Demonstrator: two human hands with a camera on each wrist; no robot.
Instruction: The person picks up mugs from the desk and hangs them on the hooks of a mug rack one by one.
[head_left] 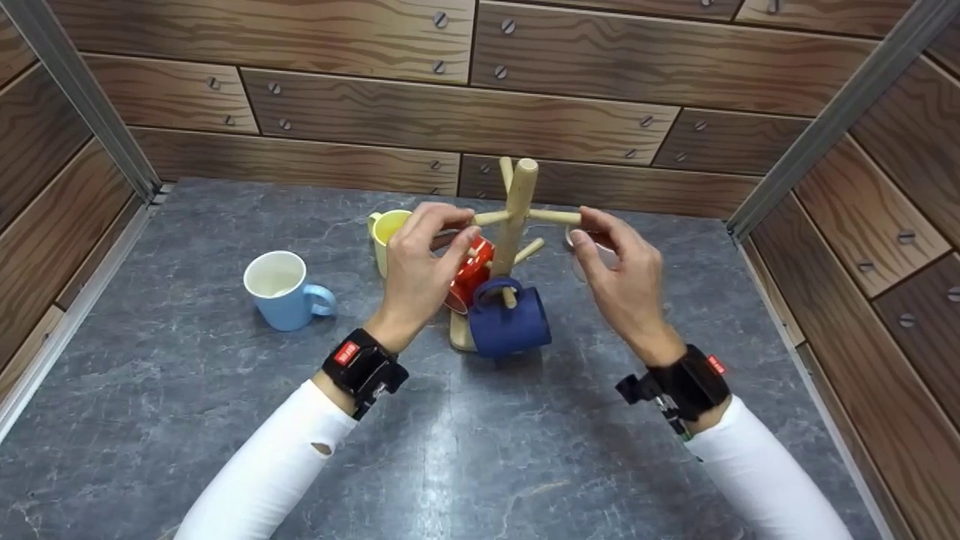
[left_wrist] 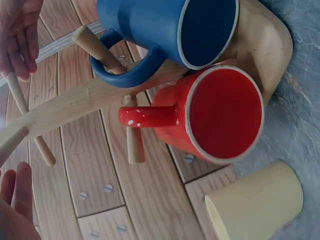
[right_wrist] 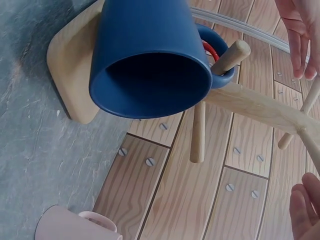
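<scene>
A wooden mug tree (head_left: 517,217) stands on the grey table. My left hand (head_left: 424,266) pinches the end of its upper left peg, and my right hand (head_left: 626,277) pinches the end of the upper right peg. From a lower front peg a dark blue mug (head_left: 510,322) hangs by its handle, tilted on its side. A red mug (left_wrist: 225,115) hangs beside it on another lower peg, partly hidden by the left hand in the head view. Another lower peg (right_wrist: 198,132) is bare.
A light blue mug (head_left: 285,292) stands upright at left. A yellow mug (head_left: 381,232) stands behind my left hand. Behind my right hand is a pale pink mug (right_wrist: 72,227), mostly covered in the head view. Wood-patterned walls (head_left: 360,105) enclose the back and sides.
</scene>
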